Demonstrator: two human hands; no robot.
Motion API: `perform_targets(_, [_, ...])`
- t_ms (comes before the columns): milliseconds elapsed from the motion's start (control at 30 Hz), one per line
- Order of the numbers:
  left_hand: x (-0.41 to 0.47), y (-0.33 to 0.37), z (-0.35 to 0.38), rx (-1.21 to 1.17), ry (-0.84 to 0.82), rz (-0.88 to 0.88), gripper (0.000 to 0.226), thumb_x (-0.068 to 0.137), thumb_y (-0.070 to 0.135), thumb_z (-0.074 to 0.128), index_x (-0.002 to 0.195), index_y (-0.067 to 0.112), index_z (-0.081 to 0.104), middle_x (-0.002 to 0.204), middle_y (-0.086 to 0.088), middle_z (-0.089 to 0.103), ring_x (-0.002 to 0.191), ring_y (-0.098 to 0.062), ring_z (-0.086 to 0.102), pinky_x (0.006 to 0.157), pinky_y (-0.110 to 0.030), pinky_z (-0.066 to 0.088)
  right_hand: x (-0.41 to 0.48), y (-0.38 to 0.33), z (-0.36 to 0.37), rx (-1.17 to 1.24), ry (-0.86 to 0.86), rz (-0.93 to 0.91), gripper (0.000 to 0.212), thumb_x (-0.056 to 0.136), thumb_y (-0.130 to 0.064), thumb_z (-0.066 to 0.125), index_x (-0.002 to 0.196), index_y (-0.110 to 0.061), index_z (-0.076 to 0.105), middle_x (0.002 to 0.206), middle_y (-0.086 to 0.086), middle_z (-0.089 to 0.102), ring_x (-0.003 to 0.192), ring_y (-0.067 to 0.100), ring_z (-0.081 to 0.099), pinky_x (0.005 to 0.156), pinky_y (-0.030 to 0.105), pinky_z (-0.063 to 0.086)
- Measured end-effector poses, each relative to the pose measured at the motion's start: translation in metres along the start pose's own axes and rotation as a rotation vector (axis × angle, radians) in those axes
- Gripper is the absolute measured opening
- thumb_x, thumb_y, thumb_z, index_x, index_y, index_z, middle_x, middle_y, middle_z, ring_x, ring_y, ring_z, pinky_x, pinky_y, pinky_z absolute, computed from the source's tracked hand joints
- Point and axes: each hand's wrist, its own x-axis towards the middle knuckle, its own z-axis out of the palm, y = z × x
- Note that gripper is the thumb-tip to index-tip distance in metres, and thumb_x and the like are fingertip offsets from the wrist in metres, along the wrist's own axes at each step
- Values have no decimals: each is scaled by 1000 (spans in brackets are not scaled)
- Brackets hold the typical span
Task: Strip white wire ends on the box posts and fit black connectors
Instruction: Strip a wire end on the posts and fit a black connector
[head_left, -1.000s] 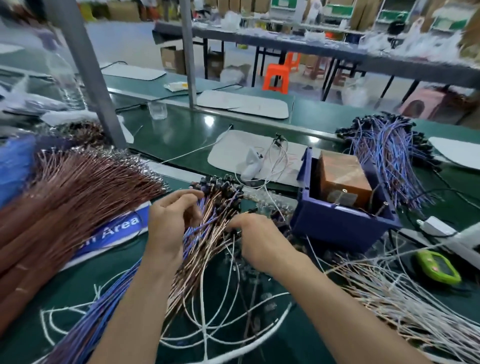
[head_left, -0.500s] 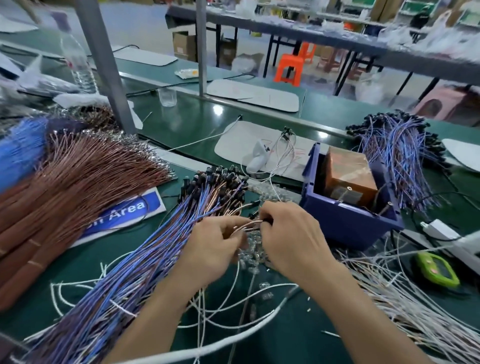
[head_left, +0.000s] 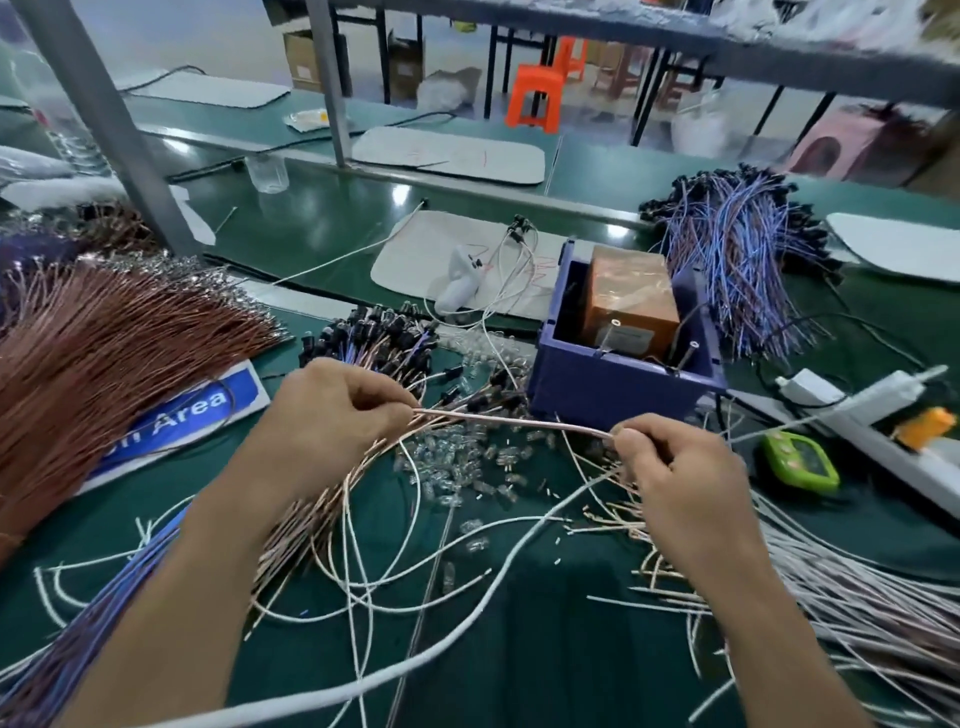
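My left hand (head_left: 337, 410) and my right hand (head_left: 670, 467) pinch the two ends of a thin pale wire (head_left: 511, 420), stretched almost level between them over the green mat. Behind it stands the blue box (head_left: 613, 384) with thin metal posts (head_left: 693, 347) at its front rim and an orange block (head_left: 631, 301) inside. A fan of wires with black connectors (head_left: 374, 332) lies just beyond my left hand. Loose white wires (head_left: 363, 561) curl across the mat below my hands, and small clear parts (head_left: 462, 467) lie scattered under the held wire.
A thick bundle of brown wires (head_left: 104, 353) fills the left. Blue-purple wires with black ends (head_left: 737, 249) pile up behind the box. A green device (head_left: 800, 460) and a white power strip (head_left: 852, 410) sit at the right. White wire lengths (head_left: 857, 613) spread at lower right.
My hands, which were close together over the pile of clear parts, have drawn apart. A single pale wire is now stretched between them. The view has tilted down.
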Motion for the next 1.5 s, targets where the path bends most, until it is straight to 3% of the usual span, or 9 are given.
perform_targets(167, [8,18,9,-17,28,21,18,86,24,82,75,38,81,61,18,71,47,7,58,45,-7,38,-14,27,-33,60,43,88,24,94,-23,65,86,-45,71,66,-15,69,49,3,54,49,23,37])
perform_targets(333, [5,48,38,-121,-115,150,21,86,15,79,75,32,81,60,8,71,46,-1,54,46,-9,38,-30,51,-64,9,-134,144,25,84,-10,66,85,-34,74,58,-7,64,47,3,46,46,17,37])
perform_targets(433, [-1,67,65,-183,-222,232,20,86,14,78,75,31,81,56,8,68,42,-1,46,44,-9,33,-34,54,-83,46,-307,176,25,81,-25,59,98,-39,72,58,-2,62,48,10,46,47,20,36])
perform_targets(533, [-7,84,98,-206,-292,293,18,86,18,80,80,35,81,56,11,66,45,0,45,47,-14,37,-32,50,-87,84,-357,166,28,81,-42,55,102,-41,72,70,-1,69,65,19,64,65,37,53])
perform_targets(633, [-13,94,129,-229,-264,338,23,84,18,83,81,40,80,65,16,72,56,-2,62,55,-16,46,-27,40,-65,156,-246,152,20,91,-31,56,94,-35,76,84,-8,75,80,12,70,77,37,58])
perform_targets(867, [-15,90,150,-249,-220,388,28,78,15,88,83,41,82,78,18,77,72,-3,71,66,-16,51,-26,48,-37,859,-284,555,32,105,-10,50,79,-3,67,58,9,60,37,11,36,37,17,25])
perform_targets(1000, [-13,76,136,-239,-184,280,28,78,21,89,83,47,81,63,14,73,52,2,58,51,-10,40,-28,58,-40,881,-165,586,29,102,-6,57,75,-3,69,56,8,57,38,9,28,39,19,17])
perform_targets(1267, [-13,38,90,-270,-48,53,21,78,18,88,82,38,83,76,6,79,69,-7,73,62,-17,55,-31,70,-45,834,-1,573,22,98,3,54,85,-2,72,62,10,62,43,11,38,40,17,28])
perform_targets(1500, [-11,24,85,-1143,-41,-360,16,76,8,69,76,16,83,75,-4,76,62,-8,70,60,-16,59,-34,70,-31,746,-62,496,24,100,4,53,93,-5,74,74,13,73,48,13,49,48,21,42])
